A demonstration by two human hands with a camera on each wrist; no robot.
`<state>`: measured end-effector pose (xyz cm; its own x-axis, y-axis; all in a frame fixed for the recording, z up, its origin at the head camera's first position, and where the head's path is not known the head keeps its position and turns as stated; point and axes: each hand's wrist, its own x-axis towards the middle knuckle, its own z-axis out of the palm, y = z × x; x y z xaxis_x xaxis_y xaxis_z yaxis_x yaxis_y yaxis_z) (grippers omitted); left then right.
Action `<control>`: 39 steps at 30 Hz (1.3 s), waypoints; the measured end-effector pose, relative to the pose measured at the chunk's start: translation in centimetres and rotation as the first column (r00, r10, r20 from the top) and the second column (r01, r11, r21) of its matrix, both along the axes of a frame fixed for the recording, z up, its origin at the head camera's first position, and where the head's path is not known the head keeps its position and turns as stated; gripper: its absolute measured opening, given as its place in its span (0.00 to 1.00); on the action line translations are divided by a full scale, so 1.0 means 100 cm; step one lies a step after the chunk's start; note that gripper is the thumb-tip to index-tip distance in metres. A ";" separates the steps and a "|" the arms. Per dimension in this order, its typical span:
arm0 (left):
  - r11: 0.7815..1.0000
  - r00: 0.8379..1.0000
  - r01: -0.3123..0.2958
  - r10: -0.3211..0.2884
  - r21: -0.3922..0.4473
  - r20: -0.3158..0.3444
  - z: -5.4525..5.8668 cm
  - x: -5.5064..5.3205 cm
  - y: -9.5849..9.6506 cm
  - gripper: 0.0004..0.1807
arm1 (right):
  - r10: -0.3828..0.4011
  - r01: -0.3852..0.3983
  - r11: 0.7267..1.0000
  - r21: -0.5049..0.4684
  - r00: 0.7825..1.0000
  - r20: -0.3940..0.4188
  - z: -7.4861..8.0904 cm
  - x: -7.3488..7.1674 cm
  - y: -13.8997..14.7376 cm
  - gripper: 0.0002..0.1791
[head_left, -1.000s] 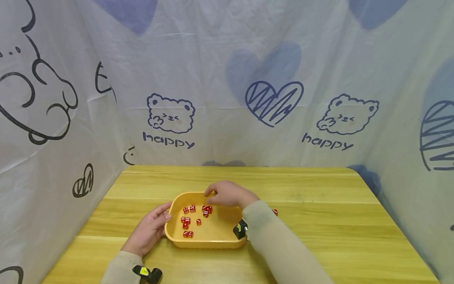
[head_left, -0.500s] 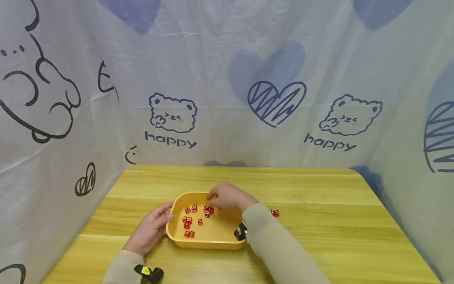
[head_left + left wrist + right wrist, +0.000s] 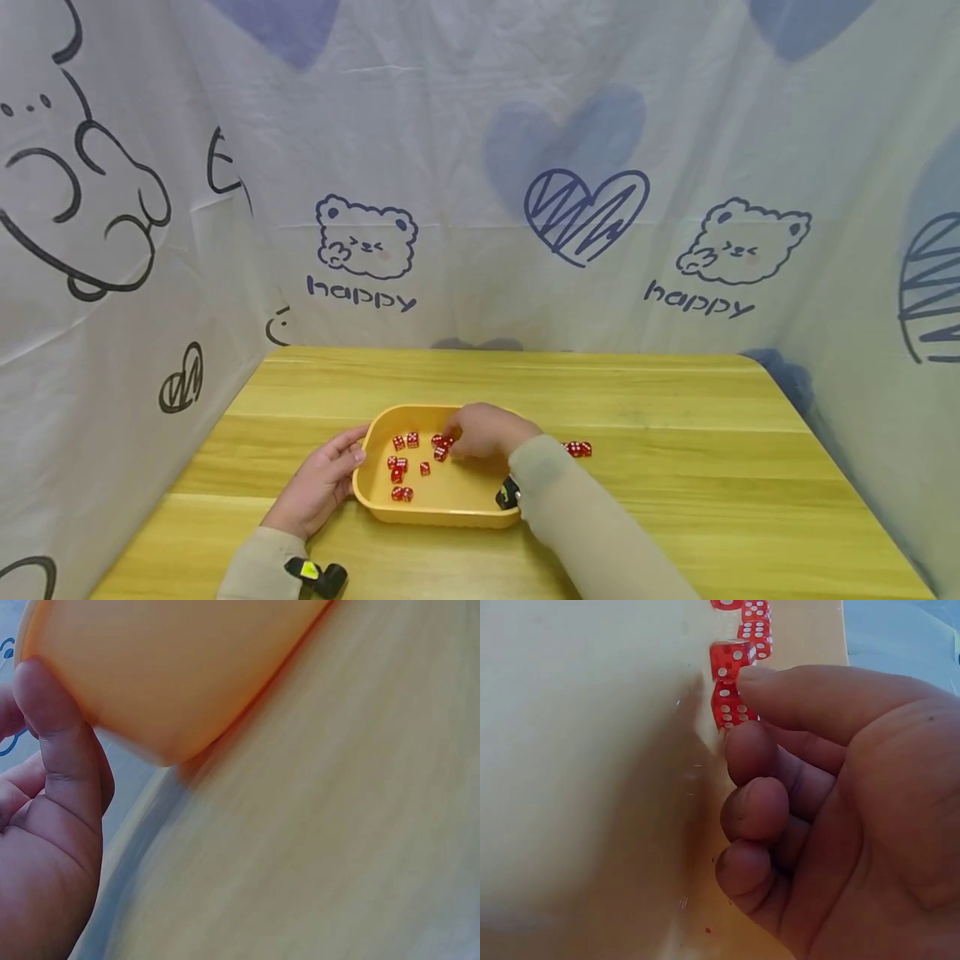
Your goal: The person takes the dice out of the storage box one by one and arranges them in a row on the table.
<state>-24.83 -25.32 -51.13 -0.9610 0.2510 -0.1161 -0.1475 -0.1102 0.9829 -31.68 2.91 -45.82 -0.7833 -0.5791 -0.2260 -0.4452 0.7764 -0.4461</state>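
Note:
In the head view, a yellow plastic tray (image 3: 450,492) sits on the table with several red dice (image 3: 397,474) scattered over its left half. My left hand (image 3: 318,483) holds the tray's left end, thumb at the rim and fingers along the outside; the left wrist view shows the thumb (image 3: 64,727) against the orange-looking wall. Reaching inside, my right hand (image 3: 487,429) is at a cluster of dice near the back wall. Close up in the right wrist view, its thumb and index finger pinch a red die (image 3: 731,709), with other dice adjoining it. The remaining fingers are curled.
More red dice (image 3: 577,448) lie in a row on the wooden table (image 3: 712,483), right of the tray and partly behind the right sleeve (image 3: 585,517). A printed cloth (image 3: 465,292) hangs behind the table and at both sides.
My right hand has come down from above the tray's back rim onto the dice cluster. More of the dice row beyond the right sleeve now shows. The left hand keeps its hold.

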 end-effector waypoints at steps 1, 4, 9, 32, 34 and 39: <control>1.000 1.000 0.001 -0.001 -0.001 -0.002 0.000 0.000 0.000 0.33 | 0.003 -0.003 1.000 0.003 1.000 -0.005 0.000 0.000 0.000 0.15; 1.000 1.000 0.007 -0.007 -0.008 -0.008 -0.001 0.000 0.000 0.33 | 0.012 -0.012 1.000 0.005 1.000 -0.007 -0.003 0.000 0.000 0.14; 1.000 1.000 0.004 -0.004 -0.023 -0.014 -0.001 -0.001 0.000 0.33 | 0.027 -0.027 1.000 0.002 1.000 -0.010 -0.008 -0.001 0.000 0.12; 1.000 1.000 -0.011 0.011 -0.006 0.013 -0.001 -0.001 -0.001 0.33 | 0.042 -0.042 0.999 -0.003 0.998 -0.039 -0.011 0.000 0.001 0.12; 1.000 1.000 -0.005 0.005 -0.007 0.008 -0.001 0.000 -0.001 0.33 | 0.041 -0.042 0.999 -0.006 0.998 -0.041 -0.011 0.001 0.002 0.11; 1.000 1.000 0.011 -0.012 -0.009 -0.011 0.000 -0.001 -0.001 0.34 | 0.049 -0.051 0.998 -0.030 0.998 -0.046 -0.009 0.000 0.002 0.09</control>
